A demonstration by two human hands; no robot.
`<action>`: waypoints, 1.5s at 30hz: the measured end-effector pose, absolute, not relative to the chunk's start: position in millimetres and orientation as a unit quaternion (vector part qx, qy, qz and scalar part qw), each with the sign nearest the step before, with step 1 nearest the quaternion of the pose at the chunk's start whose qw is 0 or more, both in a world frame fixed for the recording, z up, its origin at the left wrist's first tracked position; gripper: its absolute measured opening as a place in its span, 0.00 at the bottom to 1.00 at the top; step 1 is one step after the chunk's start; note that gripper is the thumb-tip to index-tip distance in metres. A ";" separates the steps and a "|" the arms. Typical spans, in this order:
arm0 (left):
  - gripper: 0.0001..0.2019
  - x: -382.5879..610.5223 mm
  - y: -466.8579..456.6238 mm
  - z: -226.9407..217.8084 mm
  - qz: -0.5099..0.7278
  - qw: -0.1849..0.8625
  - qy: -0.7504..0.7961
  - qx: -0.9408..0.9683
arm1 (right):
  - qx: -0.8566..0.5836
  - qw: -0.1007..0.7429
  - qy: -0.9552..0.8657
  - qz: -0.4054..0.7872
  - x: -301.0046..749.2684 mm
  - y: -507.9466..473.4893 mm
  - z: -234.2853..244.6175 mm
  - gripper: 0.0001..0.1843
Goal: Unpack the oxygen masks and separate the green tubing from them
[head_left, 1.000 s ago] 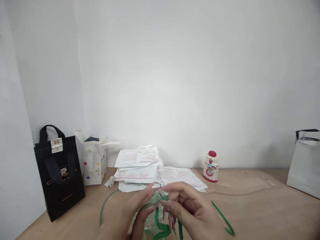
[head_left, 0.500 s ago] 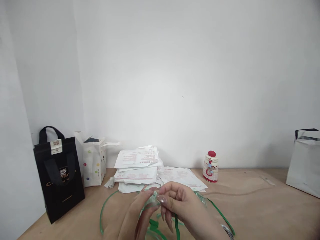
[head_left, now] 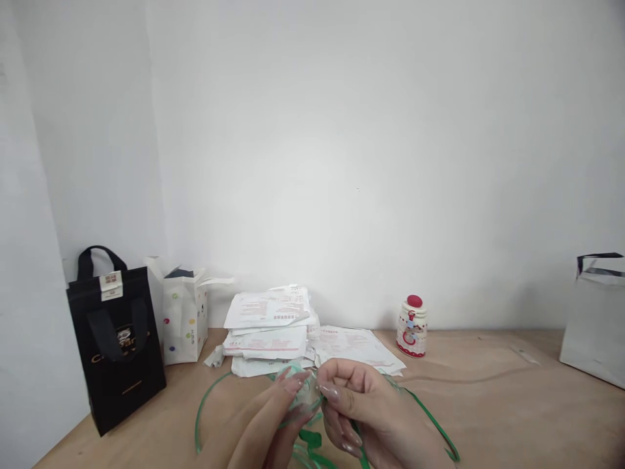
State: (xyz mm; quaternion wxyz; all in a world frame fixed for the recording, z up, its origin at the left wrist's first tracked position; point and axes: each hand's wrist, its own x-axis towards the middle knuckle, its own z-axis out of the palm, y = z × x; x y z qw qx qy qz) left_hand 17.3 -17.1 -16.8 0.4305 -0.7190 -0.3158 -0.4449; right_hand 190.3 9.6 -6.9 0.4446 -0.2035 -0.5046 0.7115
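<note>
Low in the middle of the view, my left hand (head_left: pixel 266 417) has its fingers closed around a clear, green-tinted plastic mask (head_left: pixel 306 395). My right hand (head_left: pixel 359 404) pinches thumb to forefinger at the mask's right edge. From beneath its curled fingers hangs a green elastic strap (head_left: pixel 362 453), which it grips. The exact spot where strap and mask meet is hidden by the fingertips. Another piece of green strap (head_left: pixel 310 438) and some clear tubing lie below, between the hands.
Green tubing (head_left: pixel 199 410) curves at the left, and a green strap (head_left: pixel 432 418) lies at the right. Behind are stacked white printed packets (head_left: pixel 268 309). A black bag (head_left: pixel 117 371), a dotted paper bag (head_left: pixel 180 319), a red-topped bottle (head_left: pixel 411 329) and a white bag (head_left: pixel 596 326) stand around.
My right hand has shifted slightly right and its fingers have curled in more. The mask has turned a little in my left hand and more of it shows.
</note>
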 end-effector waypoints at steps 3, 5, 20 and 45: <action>0.12 12.1 -12.3 -20.6 -0.428 0.449 -0.281 -0.732 | -0.213 0.453 -0.506 0.702 189.2 9.1 -8.5 0.16; 0.16 10.9 -9.1 -24.6 -0.435 0.426 -0.293 -0.737 | -0.222 0.463 -0.510 0.690 189.0 9.4 -9.4 0.17; 0.15 11.7 -2.3 -22.9 -0.398 0.366 -0.268 -0.797 | -0.280 0.490 -0.541 0.624 188.7 10.8 -8.6 0.21; 0.14 12.5 -5.4 -18.3 -0.392 0.360 -0.267 -0.804 | -0.296 0.475 -0.561 0.610 189.9 9.0 -4.9 0.22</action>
